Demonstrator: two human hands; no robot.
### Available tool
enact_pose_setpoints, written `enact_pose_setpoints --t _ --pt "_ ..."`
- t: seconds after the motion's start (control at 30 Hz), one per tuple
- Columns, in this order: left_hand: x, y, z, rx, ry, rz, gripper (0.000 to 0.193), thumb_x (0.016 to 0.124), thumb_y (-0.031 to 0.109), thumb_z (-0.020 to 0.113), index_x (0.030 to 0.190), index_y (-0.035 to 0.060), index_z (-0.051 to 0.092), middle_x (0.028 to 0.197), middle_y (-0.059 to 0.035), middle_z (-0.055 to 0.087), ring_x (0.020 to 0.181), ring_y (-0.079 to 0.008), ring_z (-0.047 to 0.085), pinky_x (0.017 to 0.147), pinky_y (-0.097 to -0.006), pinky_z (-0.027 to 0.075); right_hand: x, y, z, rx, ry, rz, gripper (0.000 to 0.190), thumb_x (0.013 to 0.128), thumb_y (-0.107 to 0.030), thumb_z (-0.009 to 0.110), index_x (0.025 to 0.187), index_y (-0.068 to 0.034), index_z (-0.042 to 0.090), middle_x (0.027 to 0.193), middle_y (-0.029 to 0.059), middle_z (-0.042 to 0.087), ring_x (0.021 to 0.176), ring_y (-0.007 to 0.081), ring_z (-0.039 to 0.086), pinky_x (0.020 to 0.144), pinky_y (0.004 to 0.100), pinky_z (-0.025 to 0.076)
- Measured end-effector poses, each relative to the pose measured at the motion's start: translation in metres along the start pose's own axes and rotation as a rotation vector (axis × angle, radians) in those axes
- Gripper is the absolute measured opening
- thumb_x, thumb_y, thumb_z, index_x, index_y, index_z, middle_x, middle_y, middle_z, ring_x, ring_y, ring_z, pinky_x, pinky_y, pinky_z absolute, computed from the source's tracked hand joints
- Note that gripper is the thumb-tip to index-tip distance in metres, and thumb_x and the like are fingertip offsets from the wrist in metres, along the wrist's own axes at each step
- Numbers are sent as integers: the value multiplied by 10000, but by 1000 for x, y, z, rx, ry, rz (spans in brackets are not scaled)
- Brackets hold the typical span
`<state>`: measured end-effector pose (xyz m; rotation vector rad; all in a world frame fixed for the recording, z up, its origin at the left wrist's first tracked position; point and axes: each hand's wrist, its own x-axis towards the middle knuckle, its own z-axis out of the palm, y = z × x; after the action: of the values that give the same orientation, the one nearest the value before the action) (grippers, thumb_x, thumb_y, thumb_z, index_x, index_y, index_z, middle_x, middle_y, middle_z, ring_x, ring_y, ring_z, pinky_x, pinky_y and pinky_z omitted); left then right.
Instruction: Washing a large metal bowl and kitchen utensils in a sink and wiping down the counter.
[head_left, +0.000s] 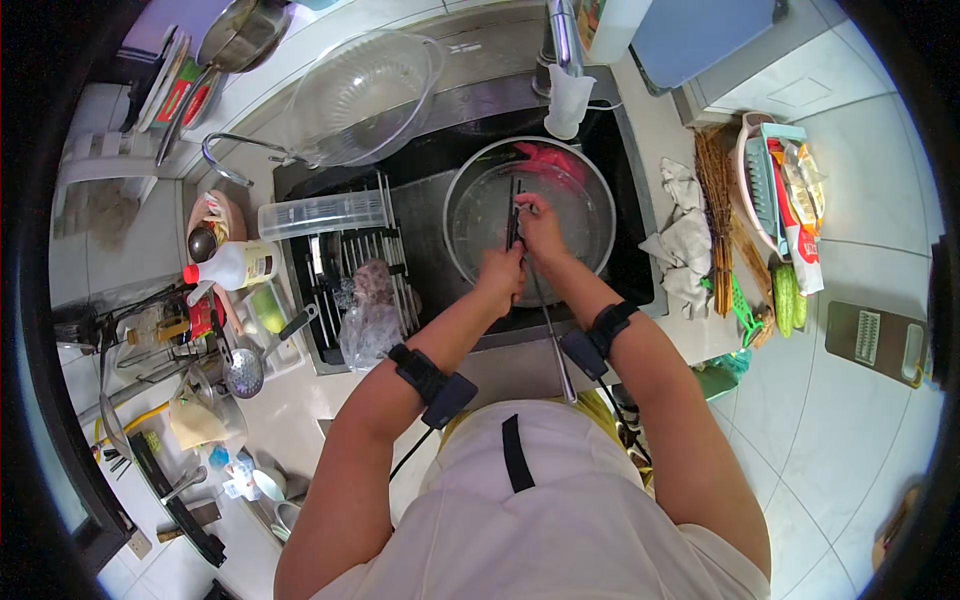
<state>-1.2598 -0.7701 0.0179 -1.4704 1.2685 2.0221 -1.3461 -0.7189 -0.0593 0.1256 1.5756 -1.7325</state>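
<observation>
Over a large round metal basin (455, 255) of water in the sink, my left hand (501, 277) is closed around the lower part of several dark chopsticks (513, 217). My right hand (541, 229) touches the same chopsticks higher up, its fingers bent against them. A red cloth or bag (553, 161) lies in the water at the basin's far side. A long metal-handled utensil (551, 337) leans over the basin's near rim, below my hands; its far end is hidden.
A faucet (566, 37) stands behind the basin. Left of it are a drying rack (409, 285) with a plastic bag (367, 330), a clear plastic bowl (360, 97) and a white bottle (244, 265). On the right lie a grey rag (682, 232) and a twig brush (718, 225).
</observation>
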Motion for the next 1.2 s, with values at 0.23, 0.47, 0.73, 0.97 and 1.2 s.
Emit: enact_pose_setpoints --t 0.23,0.47,0.73,0.97,1.2 --pt "-14 -14 -6 59 -39 26 295 910 356 446 754 105 437 526 -8 381 351 -136 311 325 -302 230 8 -9 7 -438 324 -225 287 727 8 529 1005 -62 523 786 153 590 766 290 590 676 371 450" --pt "-27 -16 -34 159 -43 -10 240 905 284 453 806 67 458 537 -34 424 355 -142 328 329 -296 254 32 -15 -36 -839 296 -229 251 810 -125 505 1037 -23 534 885 211 621 822 380 600 734 449 462" --pt "52 -21 -61 21 68 -176 114 884 144 463 860 32 466 646 -87 507 480 -167 445 418 -349 441 34 45 -47 -1477 -115 -439 363 818 -210 542 1137 -38 530 1039 205 587 964 368 557 818 415 448" --pt "33 -13 -38 -7 4 -36 199 904 245 457 819 65 443 600 -45 438 449 -157 400 400 -323 361 -20 -27 -11 -41 -132 328 320 822 -165 570 1116 -38 558 974 61 605 845 186 574 738 291 452" --pt "-6 0 -9 17 -147 -48 320 928 378 412 749 113 428 539 7 375 390 -113 314 365 -284 257 2 -11 -1 234 -107 17 211 850 -77 528 1053 -68 585 891 3 593 730 117 536 635 240 418"
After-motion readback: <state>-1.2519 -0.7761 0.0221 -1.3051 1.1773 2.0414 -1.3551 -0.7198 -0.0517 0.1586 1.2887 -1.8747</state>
